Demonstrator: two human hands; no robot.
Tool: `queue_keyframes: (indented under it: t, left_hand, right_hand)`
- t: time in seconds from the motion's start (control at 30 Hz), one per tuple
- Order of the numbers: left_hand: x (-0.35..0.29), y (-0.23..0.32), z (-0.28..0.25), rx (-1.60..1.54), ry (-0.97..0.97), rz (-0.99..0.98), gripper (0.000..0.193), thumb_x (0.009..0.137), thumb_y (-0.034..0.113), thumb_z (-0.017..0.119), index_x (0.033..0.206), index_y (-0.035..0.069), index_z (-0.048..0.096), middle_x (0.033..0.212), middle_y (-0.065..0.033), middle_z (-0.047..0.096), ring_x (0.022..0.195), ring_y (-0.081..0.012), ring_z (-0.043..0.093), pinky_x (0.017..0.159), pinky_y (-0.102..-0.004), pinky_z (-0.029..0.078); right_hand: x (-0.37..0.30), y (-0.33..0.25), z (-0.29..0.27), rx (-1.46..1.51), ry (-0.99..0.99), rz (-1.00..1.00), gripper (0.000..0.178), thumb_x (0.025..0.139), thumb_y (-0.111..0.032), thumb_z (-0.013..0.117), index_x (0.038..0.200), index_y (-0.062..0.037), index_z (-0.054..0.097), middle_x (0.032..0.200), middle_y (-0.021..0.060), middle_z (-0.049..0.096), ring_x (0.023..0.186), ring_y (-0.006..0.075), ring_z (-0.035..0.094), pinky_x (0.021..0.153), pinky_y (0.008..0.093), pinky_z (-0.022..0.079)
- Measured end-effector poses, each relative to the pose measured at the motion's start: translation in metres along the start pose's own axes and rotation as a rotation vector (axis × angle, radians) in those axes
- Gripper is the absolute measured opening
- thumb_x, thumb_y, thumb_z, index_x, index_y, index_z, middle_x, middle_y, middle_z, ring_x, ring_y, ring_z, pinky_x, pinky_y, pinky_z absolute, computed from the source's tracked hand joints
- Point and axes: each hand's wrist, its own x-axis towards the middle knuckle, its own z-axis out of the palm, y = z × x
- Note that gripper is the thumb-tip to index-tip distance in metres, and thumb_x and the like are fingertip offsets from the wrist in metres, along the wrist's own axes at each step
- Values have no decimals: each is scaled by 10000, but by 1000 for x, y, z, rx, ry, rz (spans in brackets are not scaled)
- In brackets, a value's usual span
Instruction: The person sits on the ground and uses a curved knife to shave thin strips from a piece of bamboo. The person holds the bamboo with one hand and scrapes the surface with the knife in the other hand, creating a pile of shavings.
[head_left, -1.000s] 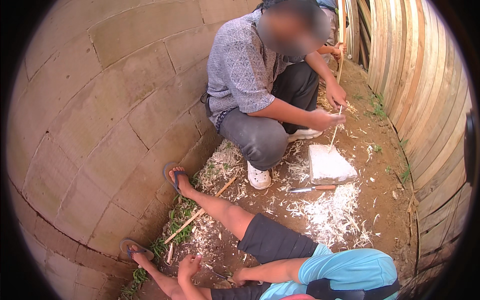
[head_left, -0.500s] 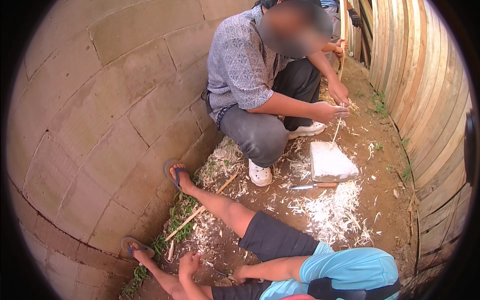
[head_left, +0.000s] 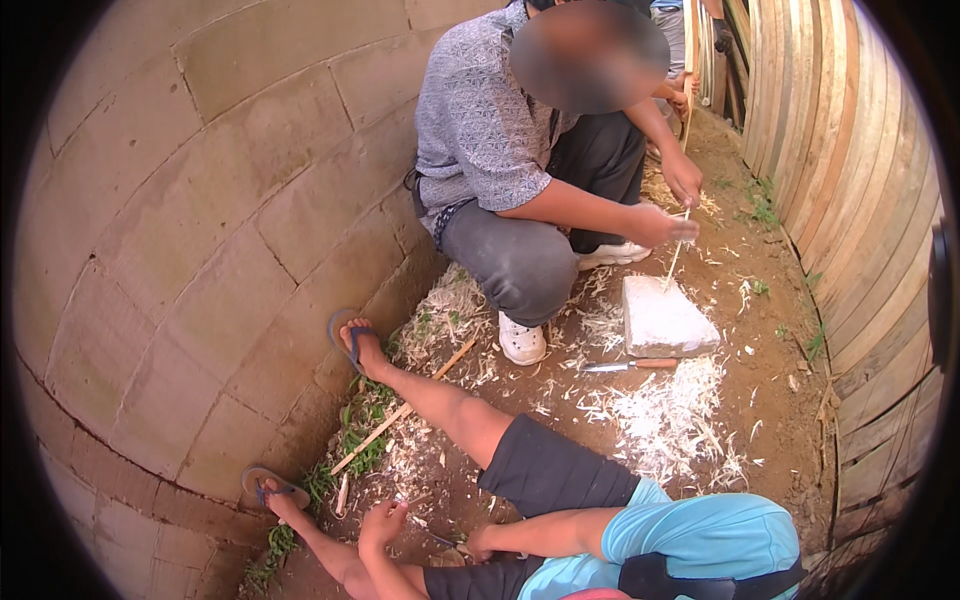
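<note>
My left hand (head_left: 381, 524) is raised over the ground by my legs, its fingers curled closed. A tiny pale tip shows at the fingertips, too small to name. Close by on the right, my right hand (head_left: 481, 541) is closed low over the ground, partly behind my leg and forearm. It grips what looks like a knife (head_left: 441, 541), with a thin dark blade pointing left toward my left hand. Wood shavings (head_left: 410, 482) lie on the soil around both hands.
A co-worker (head_left: 490, 150) squats ahead, rubbing a thin stick (head_left: 676, 262) upright on a pale stone block (head_left: 665, 318). A knife with a wooden handle (head_left: 655, 363) lies before it. A bamboo strip (head_left: 405, 411) crosses under my leg. Block wall (head_left: 220, 250) left, slat fence (head_left: 850, 200) right.
The co-worker's nearer hand has slid along the thin stick and is blurred now. My left hand has shifted slightly to the right. My right hand stays nearly where it was.
</note>
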Motion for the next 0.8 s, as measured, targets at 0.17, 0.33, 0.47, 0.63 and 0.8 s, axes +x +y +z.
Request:
queue_keyframes:
  t: [0.17,0.33,0.47,0.63,0.8]
  left_hand:
    - [-4,4,-1,-35,-34,-22,378,886,354,589,991,-6,642,746,-125,678,660,-182,668,628,-316,512]
    - [-2,1,0,-24,-20,-28,393,886,359,585,1016,-7,643,744,-127,676,663,-191,668,631,-321,510]
    - [2,-4,1,-7,-23,-4,394,886,360,582,1002,-11,647,739,-126,676,658,-193,665,629,-324,508]
    - [-2,0,0,-18,-22,6,391,886,363,580,988,-7,653,725,-122,674,655,-198,664,631,-327,508]
    - [-2,-1,0,5,-4,18,365,879,348,587,973,3,658,708,-131,666,644,-214,661,629,-333,504]
  right_hand:
    - [-10,-3,-3,26,22,6,484,808,-439,598,1058,-34,680,1119,149,647,1067,314,601,875,429,472]
    - [-18,-6,-8,28,32,-1,484,806,-434,596,1063,-32,679,1124,152,645,1068,315,601,870,431,475]
    - [-16,-5,-8,30,20,5,489,808,-433,594,1065,-25,676,1125,155,644,1068,313,602,869,433,476]
    - [-8,-4,-3,15,16,-5,489,812,-430,592,1059,-16,675,1122,160,644,1062,319,605,865,432,478]
    - [-10,-4,-5,31,9,0,490,806,-435,597,1053,-21,679,1117,156,647,1060,320,605,866,432,478]
